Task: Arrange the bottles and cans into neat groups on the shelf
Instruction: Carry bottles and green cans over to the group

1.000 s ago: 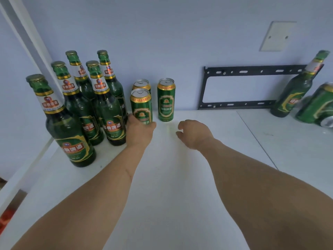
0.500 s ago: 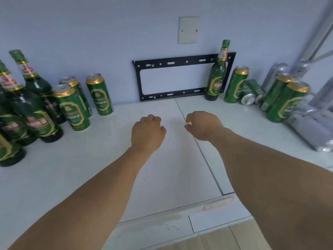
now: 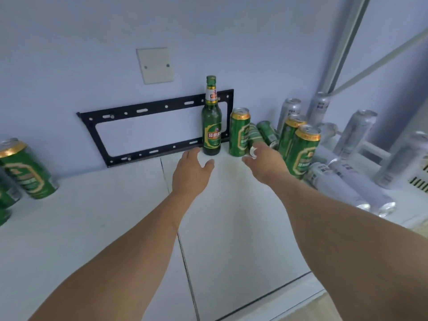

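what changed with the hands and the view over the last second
The left hand let go of the can it touched among the grouped cans on the left and now reaches, fingers open, toward the lone green bottle. The right hand uncurled and reaches among the green cans on the right, touching a lying one; no grip is visible. The view swung right. Bottles and cans stayed where they were.

The light is soft and even, with a cool blue look. Shadows are faint. The wide lens bends the edges, so the green can with a gold rim (image 3: 25, 169) leans. Everything looks a little blurry.
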